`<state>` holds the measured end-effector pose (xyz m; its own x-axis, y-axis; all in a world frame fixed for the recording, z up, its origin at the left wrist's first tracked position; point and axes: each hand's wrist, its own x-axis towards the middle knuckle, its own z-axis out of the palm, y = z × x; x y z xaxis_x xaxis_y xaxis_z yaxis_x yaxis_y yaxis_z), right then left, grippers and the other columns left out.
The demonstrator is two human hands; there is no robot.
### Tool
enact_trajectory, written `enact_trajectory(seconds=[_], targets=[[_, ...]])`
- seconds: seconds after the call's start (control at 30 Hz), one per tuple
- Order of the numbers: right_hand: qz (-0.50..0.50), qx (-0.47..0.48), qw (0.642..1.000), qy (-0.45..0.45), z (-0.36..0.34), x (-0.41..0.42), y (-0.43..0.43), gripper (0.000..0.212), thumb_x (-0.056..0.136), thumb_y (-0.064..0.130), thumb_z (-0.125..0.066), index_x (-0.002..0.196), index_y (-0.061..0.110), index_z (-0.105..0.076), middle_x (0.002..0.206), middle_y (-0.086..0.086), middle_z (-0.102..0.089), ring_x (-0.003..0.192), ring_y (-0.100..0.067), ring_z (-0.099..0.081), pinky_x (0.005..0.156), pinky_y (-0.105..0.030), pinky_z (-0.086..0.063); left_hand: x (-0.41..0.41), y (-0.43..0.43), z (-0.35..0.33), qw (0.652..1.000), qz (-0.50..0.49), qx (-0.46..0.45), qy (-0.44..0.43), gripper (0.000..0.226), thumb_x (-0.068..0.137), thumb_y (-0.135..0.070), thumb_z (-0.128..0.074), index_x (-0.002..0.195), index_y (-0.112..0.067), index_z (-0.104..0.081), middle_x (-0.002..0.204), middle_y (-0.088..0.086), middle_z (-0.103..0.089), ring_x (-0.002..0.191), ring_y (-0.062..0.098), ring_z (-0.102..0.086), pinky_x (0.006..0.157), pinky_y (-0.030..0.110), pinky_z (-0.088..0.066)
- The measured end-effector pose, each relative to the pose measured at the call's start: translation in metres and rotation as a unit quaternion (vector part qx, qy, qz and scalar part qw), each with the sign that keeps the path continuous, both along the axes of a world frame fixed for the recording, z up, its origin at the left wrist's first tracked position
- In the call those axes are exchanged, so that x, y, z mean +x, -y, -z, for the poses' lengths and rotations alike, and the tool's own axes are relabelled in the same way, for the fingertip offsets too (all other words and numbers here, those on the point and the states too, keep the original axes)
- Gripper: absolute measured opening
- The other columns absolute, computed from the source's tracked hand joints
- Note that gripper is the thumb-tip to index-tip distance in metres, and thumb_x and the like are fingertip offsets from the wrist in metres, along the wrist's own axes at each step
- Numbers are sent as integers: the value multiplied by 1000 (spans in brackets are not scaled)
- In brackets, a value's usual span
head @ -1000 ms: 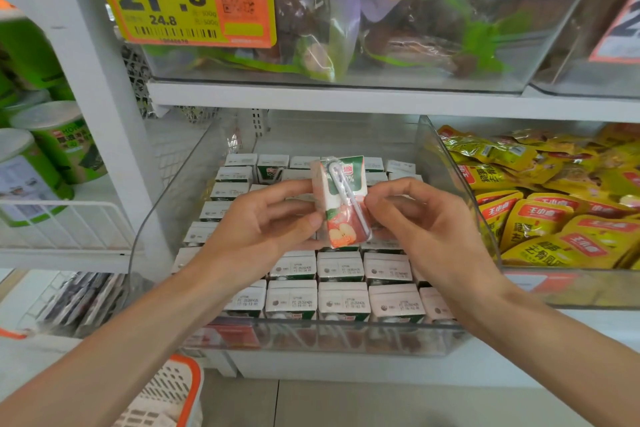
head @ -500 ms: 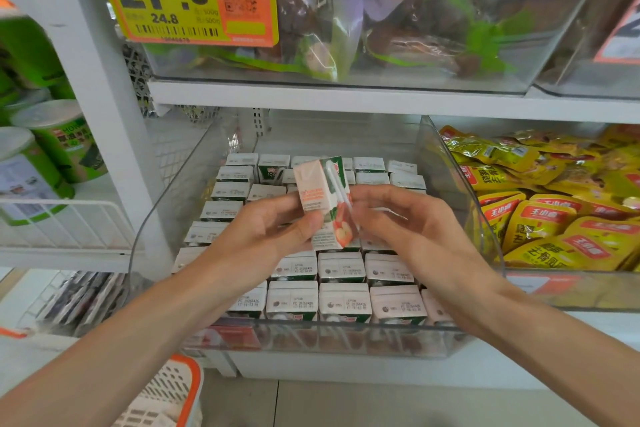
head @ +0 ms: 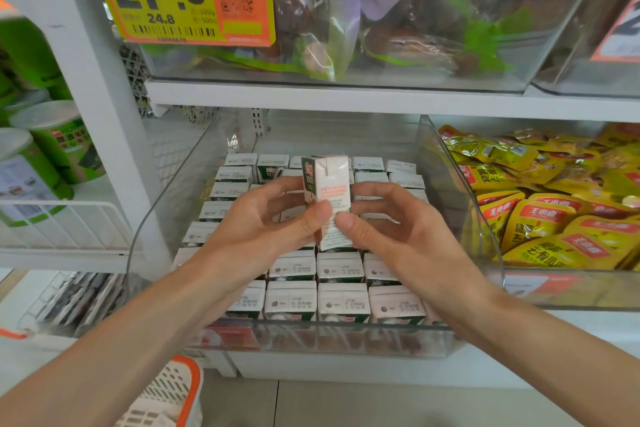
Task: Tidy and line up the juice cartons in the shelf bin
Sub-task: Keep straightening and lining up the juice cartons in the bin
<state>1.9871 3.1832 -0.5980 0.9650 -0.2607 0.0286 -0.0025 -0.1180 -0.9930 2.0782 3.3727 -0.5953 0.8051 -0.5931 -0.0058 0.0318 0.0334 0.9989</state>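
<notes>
Right now both hands, left (head: 266, 222) and right (head: 391, 229), pinch one upright carton (head: 329, 191). It hangs above the rows (head: 318, 288) in the bin (head: 460, 204).

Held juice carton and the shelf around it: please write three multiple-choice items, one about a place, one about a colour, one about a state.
1. Where is the held carton?
A. On the floor.
B. Above the rows of cartons in the clear bin.
C. On the top shelf.

2. What main colour are the packets in the bin to the right?
A. Blue.
B. White.
C. Yellow.

3. How is the held carton kept?
A. Upright, pinched by the left hand and the right hand.
B. Lying flat, untouched.
C. Held by one hand only.

Answers:
1 B: it is raised above the rows, over the middle of the bin.
2 C: the packets are yellow with red labels.
3 A: thumbs and fingers of both hands pinch its sides, and it stands upright.
</notes>
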Motion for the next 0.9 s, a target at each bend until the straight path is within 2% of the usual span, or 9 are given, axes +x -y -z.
enact_trajectory(seconds=[0.13,0.3,0.43,0.53,0.63,0.73,0.9], targets=[[25,-25,999,32,-4,-1,2,33,77,37,-87,103,20,-74,100,-10,-75,86,-12,-73,79,-23,-60,2,0,1,999,9,-10,-35,69,75,-46,-80,136,-20,-59,120,5,-78,113,22,-75,98,30,-58],[-5,9,999,53,-9,-1,1,13,94,21,-75,105,15,-77,97,-7,-80,85,-17,-74,76,-24,-59,3,1,3,999,15,-16,-41,51,87,-35,-72,135,-21,-60,120,4,-78,114,22,-74,96,29,-58],[-8,22,999,25,-11,0,3,24,107,18,-57,111,15,-80,104,-5,-81,99,-21,-75,79,-25,-61,4,-1,3,999,5,-15,-42,51,88,-37,-72,136,-24,-59,120,3,-78,113,20,-75,96,28,-58],[-17,-5,999,29,-12,0,3,18,97,28,-72,111,20,-80,105,1,-81,99,-15,-76,82,-23,-60,3,1,3,999,-12,-7,-30,54,76,-44,-82,127,-31,-69,118,2,-79,110,19,-76,89,27,-61],[-15,-44,998,39,-8,0,2,32,82,33,-83,112,21,-78,104,2,-81,99,-15,-76,87,-28,-62,3,2,5,1000,-20,-12,-19,52,69,-40,-88,118,-30,-75,117,0,-79,107,22,-77,82,31,-64],[4,-47,998,45,-3,2,-1,29,84,29,-83,112,22,-78,102,1,-81,98,-17,-77,90,-34,-63,3,1,7,1000,-9,-17,-18,50,71,-36,-89,118,-29,-76,119,0,-78,107,24,-77,84,33,-64],[28,3,999,33,-1,5,5,24,92,27,-79,112,18,-70,97,-2,-82,92,-16,-79,82,-27,-63,4,-2,5,1000,20,-14,-8,54,81,-19,-84,133,-24,-69,126,-1,-76,114,20,-74,89,30,-62]])
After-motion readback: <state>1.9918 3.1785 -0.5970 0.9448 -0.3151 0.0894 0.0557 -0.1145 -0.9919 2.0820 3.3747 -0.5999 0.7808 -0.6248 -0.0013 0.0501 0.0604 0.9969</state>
